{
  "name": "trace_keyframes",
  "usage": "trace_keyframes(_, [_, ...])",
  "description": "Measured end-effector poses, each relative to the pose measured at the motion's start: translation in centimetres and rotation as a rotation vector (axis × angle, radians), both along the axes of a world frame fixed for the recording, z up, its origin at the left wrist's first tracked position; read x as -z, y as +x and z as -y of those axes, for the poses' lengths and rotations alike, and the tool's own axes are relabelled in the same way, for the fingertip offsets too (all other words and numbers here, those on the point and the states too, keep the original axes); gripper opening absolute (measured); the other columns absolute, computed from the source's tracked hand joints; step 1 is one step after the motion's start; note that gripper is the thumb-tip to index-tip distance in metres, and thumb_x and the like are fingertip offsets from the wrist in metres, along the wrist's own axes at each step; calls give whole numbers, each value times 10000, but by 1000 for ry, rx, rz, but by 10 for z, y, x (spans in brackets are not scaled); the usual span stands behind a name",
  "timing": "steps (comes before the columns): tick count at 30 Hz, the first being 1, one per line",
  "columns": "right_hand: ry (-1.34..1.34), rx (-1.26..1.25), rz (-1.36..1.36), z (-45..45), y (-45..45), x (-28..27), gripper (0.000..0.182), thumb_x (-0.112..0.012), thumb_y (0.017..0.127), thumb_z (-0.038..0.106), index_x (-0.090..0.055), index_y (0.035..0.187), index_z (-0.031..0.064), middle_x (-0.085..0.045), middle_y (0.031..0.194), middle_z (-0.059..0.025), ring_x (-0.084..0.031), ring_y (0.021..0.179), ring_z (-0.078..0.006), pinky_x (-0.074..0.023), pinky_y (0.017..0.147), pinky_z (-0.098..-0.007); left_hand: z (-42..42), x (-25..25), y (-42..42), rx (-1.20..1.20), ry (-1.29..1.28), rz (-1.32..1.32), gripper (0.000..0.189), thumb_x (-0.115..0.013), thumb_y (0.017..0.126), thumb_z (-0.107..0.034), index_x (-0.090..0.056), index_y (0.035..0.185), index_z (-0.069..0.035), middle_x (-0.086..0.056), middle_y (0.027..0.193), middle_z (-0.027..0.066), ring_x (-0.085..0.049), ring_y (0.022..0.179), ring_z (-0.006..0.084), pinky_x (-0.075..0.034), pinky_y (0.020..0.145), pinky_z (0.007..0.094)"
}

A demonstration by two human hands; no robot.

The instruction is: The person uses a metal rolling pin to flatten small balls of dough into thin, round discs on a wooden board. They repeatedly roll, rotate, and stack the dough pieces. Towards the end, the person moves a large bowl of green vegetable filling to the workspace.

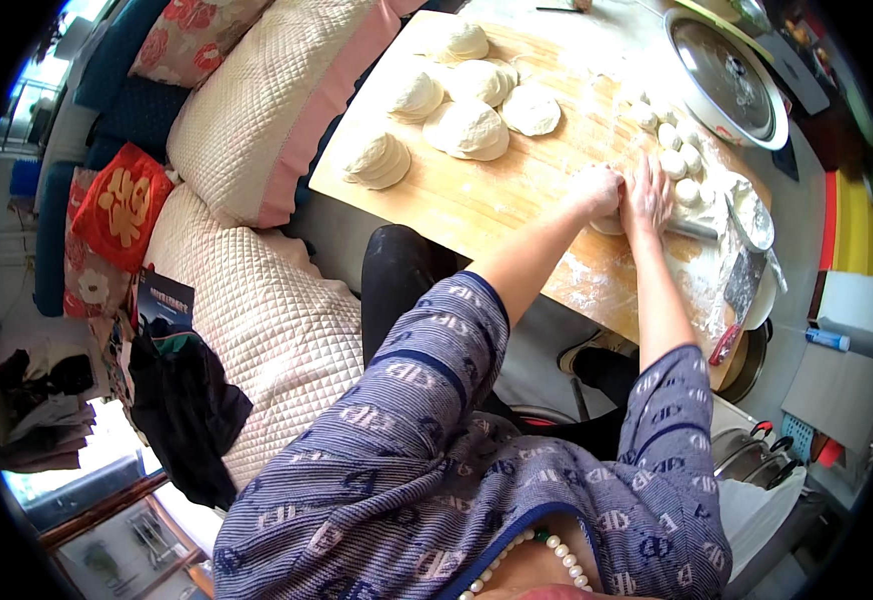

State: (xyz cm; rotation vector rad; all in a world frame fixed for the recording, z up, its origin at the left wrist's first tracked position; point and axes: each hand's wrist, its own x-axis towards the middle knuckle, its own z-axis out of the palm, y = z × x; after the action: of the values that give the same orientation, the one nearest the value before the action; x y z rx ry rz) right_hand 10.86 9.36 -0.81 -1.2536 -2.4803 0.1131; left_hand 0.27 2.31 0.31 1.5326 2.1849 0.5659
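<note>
My right hand (pixel 646 196) lies with its fingers extended over a metal rolling pin (pixel 691 228), whose end sticks out to the right. Close beside it on the left, my left hand (pixel 596 190) has its fingers curled; whether it grips something is hidden. A piece of dough (pixel 607 223) shows partly beneath my hands. Small dough balls (pixel 673 163) sit just beyond my right hand. Stacks of flat dough rounds (pixel 466 130) lie at the board's far left, with a single-looking round (pixel 531 110) beside them. All rest on a floured wooden board (pixel 436 202).
A cleaver with a red handle (pixel 726 343) lies along the board's right edge, near a floury metal scoop-like utensil (pixel 751 217). A lidded enamel basin (pixel 725 82) stands behind. A quilted sofa (pixel 256 330) is at left, and pots (pixel 751 457) stand at lower right.
</note>
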Motion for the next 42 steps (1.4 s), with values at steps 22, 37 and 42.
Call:
trace_keyframes(22, [-6, -68, 128, 34, 20, -15, 510, -468, 989, 340, -430, 1448, 122, -423, 1504, -87, -386, 1385, -278, -290, 1116, -484, 14, 4, 9, -67, 24, -51, 265, -656, 792, -300, -725, 964, -111, -651, 1089, 142, -619, 1046, 311, -523, 863, 411])
trace_keyframes(37, [122, -195, 92, 56, 53, 1, 580, -614, 907, 302, -451, 1411, 66, -437, 1479, -84, -391, 1369, -288, -280, 1133, -470, 51, 18, 21, -57, 107, -149, 246, -542, 875, -239, -672, 954, -45, -684, 1002, 175, -657, 963, 342, -519, 856, 434])
trace_keyframes(42, [-7, -54, 69, 22, 11, -2, 527, -514, 956, 357, -455, 1419, 112, -441, 1485, -59, -383, 1380, -275, -304, 1106, -501, 22, 6, 7, -32, 51, -103, 237, -549, 854, -249, -727, 864, -93, -700, 939, 181, -674, 895, 336, -527, 829, 442])
